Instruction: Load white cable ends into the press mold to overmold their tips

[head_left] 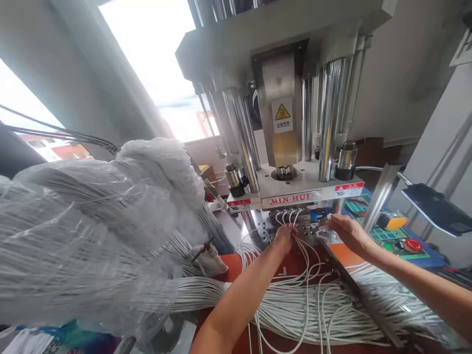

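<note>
Under the press, my left hand (284,237) is closed around several white cables (307,258). Their upper ends arch forward into a metal mould (287,214) below the press plate, and the rest trails down toward the bench. To the right, my right hand (344,229) has its fingers pinched together next to the mould. A small whitish bit shows at its fingertips, too small to name. Just beyond these fingertips lies a blue object (319,215), partly hidden, whose kind I cannot make out.
The moulding press (291,196) stands ahead with shiny columns. A large plastic-wrapped cable bundle (92,236) fills the left. Loose white cables (287,309) cover the red bench, with a metal bar (363,295) across it. A control panel with a red emergency button (413,245) sits right.
</note>
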A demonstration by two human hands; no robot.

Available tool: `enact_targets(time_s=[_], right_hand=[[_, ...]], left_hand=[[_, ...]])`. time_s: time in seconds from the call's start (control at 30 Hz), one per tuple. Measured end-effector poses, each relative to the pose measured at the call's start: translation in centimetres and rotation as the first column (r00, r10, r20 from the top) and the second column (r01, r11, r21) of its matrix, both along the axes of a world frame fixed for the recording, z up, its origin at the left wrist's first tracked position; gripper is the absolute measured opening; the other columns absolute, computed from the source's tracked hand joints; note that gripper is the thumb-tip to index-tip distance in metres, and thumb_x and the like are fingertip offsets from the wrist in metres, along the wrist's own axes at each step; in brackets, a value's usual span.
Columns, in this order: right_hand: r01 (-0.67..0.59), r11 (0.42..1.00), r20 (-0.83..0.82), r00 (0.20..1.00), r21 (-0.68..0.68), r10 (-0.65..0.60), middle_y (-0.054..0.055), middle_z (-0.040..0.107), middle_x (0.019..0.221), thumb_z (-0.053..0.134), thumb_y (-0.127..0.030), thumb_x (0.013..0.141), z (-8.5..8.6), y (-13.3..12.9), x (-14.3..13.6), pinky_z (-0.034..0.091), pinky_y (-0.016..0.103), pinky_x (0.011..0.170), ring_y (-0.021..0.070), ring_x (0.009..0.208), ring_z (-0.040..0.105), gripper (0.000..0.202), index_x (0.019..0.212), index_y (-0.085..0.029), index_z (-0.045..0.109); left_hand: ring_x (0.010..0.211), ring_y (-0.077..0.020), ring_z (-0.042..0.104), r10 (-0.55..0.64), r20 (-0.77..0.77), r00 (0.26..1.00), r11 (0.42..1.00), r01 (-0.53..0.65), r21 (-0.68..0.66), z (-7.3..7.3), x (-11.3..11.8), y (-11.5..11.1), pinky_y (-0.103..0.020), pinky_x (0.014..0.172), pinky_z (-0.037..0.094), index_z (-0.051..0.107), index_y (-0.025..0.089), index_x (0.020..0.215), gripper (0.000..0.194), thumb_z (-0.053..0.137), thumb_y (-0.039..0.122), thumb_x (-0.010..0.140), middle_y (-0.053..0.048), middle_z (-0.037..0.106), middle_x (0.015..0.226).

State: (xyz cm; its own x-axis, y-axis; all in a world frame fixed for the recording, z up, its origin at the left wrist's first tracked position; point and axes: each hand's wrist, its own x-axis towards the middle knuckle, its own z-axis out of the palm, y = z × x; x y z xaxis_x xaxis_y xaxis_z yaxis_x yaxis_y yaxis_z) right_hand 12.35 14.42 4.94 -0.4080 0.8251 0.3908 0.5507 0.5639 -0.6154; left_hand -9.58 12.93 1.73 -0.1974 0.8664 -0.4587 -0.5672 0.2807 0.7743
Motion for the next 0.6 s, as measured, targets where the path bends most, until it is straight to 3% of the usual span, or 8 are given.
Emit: enact_targets(time_s=[0.07,0.13,0.27,0.33,0.37,0.43,0.53,0.6], right_hand=[[0.156,0.988,0.135,0.979,-0.015,-0.153,0.001,0.062,0.070,0.037,-0.058,0.096,0.7,-2.8,6.9,0.041,0.027,0.065,0.0165,0.067,0.053,0.048,0.072,-0.022,0.056],[0.376,0.927,0.344,0.872,-0.012,-0.349,0.003,0.067,0.080,0.036,-0.054,0.098,1.3,-5.9,14.2,0.042,0.027,0.069,0.0182,0.074,0.059,0.043,0.081,-0.022,0.059],[0.745,0.665,0.562,0.526,0.058,-0.638,0.019,0.069,0.093,0.029,-0.045,0.100,1.4,-11.4,26.5,0.041,0.036,0.069,0.0297,0.085,0.064,0.044,0.092,-0.016,0.061],[0.793,0.605,0.581,0.459,0.072,-0.672,0.032,0.065,0.102,0.030,-0.039,0.098,0.9,-12.5,29.4,0.042,0.042,0.070,0.0379,0.093,0.063,0.044,0.097,-0.008,0.061],[0.786,0.614,0.580,0.468,0.072,-0.667,0.035,0.063,0.106,0.030,-0.035,0.097,0.5,-12.4,29.7,0.043,0.045,0.072,0.0403,0.097,0.062,0.043,0.099,-0.005,0.061],[0.694,0.719,0.556,0.582,0.041,-0.593,0.032,0.063,0.111,0.030,-0.030,0.097,-0.6,-10.9,27.4,0.045,0.046,0.081,0.0375,0.103,0.062,0.042,0.108,-0.004,0.061],[0.297,0.955,0.446,0.858,-0.027,-0.254,0.013,0.069,0.111,0.034,-0.035,0.100,-1.8,-6.9,18.3,0.049,0.035,0.088,0.0233,0.101,0.065,0.037,0.122,-0.018,0.059],[-0.004,0.999,0.407,0.913,0.038,-0.012,0.009,0.068,0.113,0.032,-0.035,0.103,-1.9,-4.0,10.5,0.051,0.032,0.086,0.0192,0.099,0.065,0.035,0.118,-0.022,0.061]], left_hand=[[0.043,-0.0072,0.047,-0.030,-0.007,1.000,1.000,0.030,-0.010,0.4,-0.1,-0.3,-0.022,0.054,0.050,0.062,0.010,0.072,0.016,0.060,0.010,0.088,0.003,0.051,0.053],[0.046,-0.0071,0.050,-0.061,-0.004,0.998,0.998,0.061,-0.018,0.8,-0.2,-0.2,-0.022,0.059,0.052,0.062,0.011,0.077,0.020,0.052,0.007,0.093,0.002,0.053,0.055],[0.054,-0.0086,0.058,-0.112,0.014,0.994,0.993,0.112,-0.032,0.7,-0.2,1.3,-0.020,0.060,0.053,0.062,0.012,0.082,0.024,0.044,0.007,0.097,0.000,0.059,0.061],[0.055,-0.0092,0.060,-0.112,0.023,0.993,0.993,0.113,-0.039,0.7,0.0,1.3,-0.020,0.060,0.054,0.062,0.011,0.082,0.025,0.043,0.008,0.098,-0.001,0.060,0.062],[0.056,-0.0095,0.060,-0.101,0.026,0.995,0.994,0.102,-0.041,0.8,0.2,1.0,-0.020,0.061,0.054,0.062,0.011,0.082,0.024,0.043,0.008,0.098,-0.002,0.061,0.063],[0.056,-0.0102,0.061,-0.064,0.033,0.997,0.997,0.065,-0.045,1.1,0.6,0.0,-0.021,0.061,0.054,0.061,0.010,0.080,0.023,0.046,0.010,0.098,-0.002,0.061,0.063],[0.056,-0.0123,0.062,0.003,0.047,0.999,0.999,-0.001,-0.043,1.0,0.9,-1.0,-0.026,0.065,0.055,0.061,0.009,0.077,0.022,0.051,0.014,0.096,-0.005,0.063,0.064],[0.056,-0.0147,0.064,0.028,0.056,0.998,0.999,-0.026,-0.043,0.5,0.7,-0.9,-0.029,0.064,0.055,0.062,0.008,0.077,0.021,0.053,0.016,0.095,-0.007,0.065,0.066]])
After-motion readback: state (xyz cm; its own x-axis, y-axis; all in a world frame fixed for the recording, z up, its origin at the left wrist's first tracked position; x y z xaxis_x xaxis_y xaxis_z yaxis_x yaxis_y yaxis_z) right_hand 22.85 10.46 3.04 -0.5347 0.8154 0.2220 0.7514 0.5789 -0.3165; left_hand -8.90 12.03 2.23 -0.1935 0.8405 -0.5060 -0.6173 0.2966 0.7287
